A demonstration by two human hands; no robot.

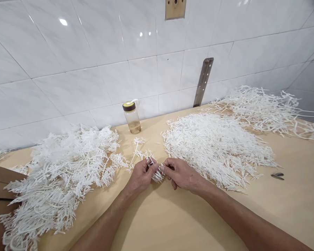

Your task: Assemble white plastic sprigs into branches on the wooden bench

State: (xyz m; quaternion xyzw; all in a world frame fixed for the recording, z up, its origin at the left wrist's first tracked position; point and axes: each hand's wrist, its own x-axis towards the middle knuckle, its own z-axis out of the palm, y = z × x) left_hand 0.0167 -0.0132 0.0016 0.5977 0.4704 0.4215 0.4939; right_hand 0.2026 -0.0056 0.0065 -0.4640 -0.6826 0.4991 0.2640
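My left hand [144, 173] is closed on a white branched plastic sprig [157, 177], whose fine tips stick out below the fingers. Close beside it, my right hand [178, 171] pinches at the same sprig with thumb and forefinger. The fingertips of both hands almost meet over the wooden table [157, 223]. Just beyond my left hand lie a few loose white sprigs [138, 152]. A large heap of branched white pieces [65, 170] spreads to the left. To the right lies a broad pile of finer white sprigs [211, 146].
A bottle [133, 118] with a dark and yellow lid stands near the tiled wall. Longer white stems [267, 108] lie at the back right. Small dark cutters [277, 176] rest on the right. A metal bracket [203, 82] leans at the wall; a brown box [2, 195] is at left.
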